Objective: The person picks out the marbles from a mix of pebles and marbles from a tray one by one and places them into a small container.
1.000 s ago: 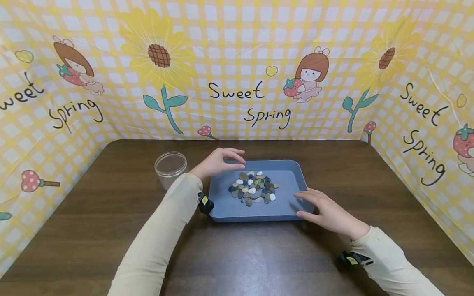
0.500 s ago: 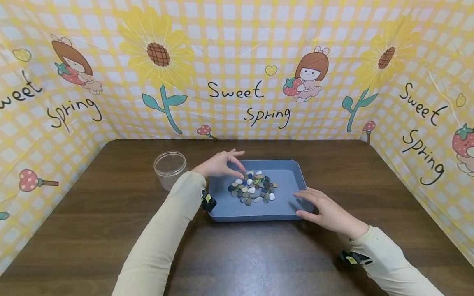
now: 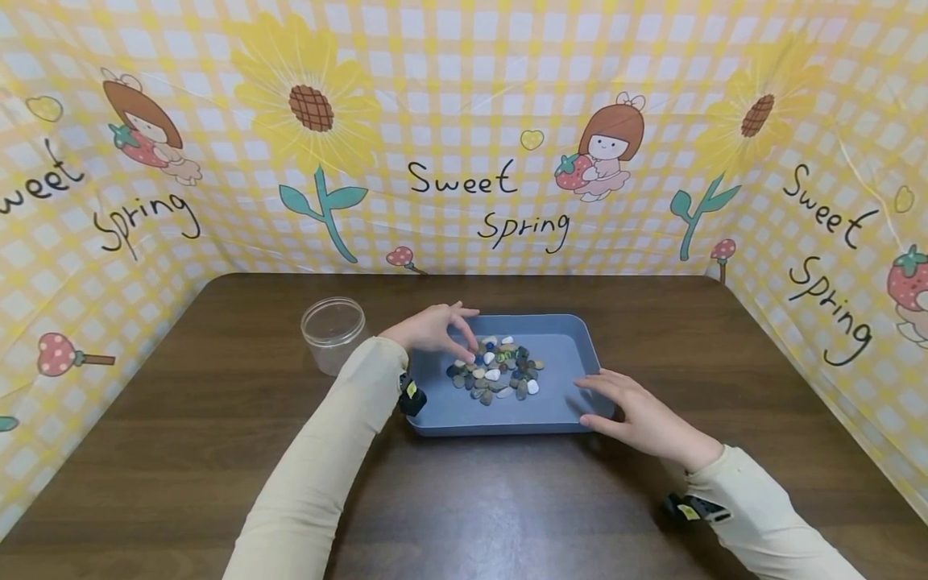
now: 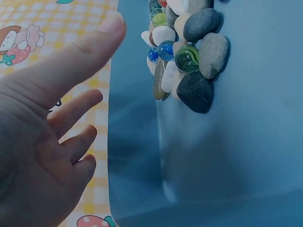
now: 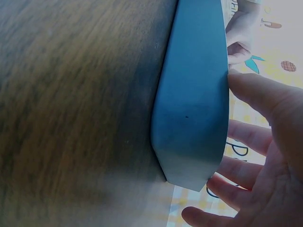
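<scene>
Smooth grey and white pebbles (image 3: pixel 493 374) are clustered in the blue rectangular tray (image 3: pixel 561 395), rim now touched by the spread right grip (image 3: pixel 644 415); whether any is pinched by the narrowed left grip (image 3: pixel 433 329) can't be told.

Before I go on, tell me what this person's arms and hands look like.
The left sleeve and right sleeve are long and pale cream. A black device with a yellow marking sits by each wrist. The left hand and right hand wear no gloves.
</scene>
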`<act>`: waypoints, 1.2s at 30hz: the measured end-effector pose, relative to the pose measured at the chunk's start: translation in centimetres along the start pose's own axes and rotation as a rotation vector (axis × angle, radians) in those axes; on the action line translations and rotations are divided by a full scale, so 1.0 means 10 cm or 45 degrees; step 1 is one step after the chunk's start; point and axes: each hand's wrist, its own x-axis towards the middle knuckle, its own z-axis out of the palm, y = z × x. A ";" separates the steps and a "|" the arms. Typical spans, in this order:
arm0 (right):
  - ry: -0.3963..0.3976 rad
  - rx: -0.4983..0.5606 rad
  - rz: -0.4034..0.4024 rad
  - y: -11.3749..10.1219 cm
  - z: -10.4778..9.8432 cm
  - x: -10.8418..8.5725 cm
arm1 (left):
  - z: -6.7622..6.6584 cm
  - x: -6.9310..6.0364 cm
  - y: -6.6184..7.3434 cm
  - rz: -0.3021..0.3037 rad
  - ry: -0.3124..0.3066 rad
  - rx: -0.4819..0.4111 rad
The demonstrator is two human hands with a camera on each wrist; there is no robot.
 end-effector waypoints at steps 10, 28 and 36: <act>-0.009 0.012 0.015 0.01 0.01 0.00 | 0.04 0.03 0.01 0.047 -0.036 -0.061; 0.002 0.005 0.006 0.01 0.01 -0.01 | 0.12 0.06 0.03 -0.069 -0.109 0.026; 0.002 0.005 0.011 0.02 0.01 -0.01 | 0.13 0.07 -0.01 -0.068 -0.116 0.062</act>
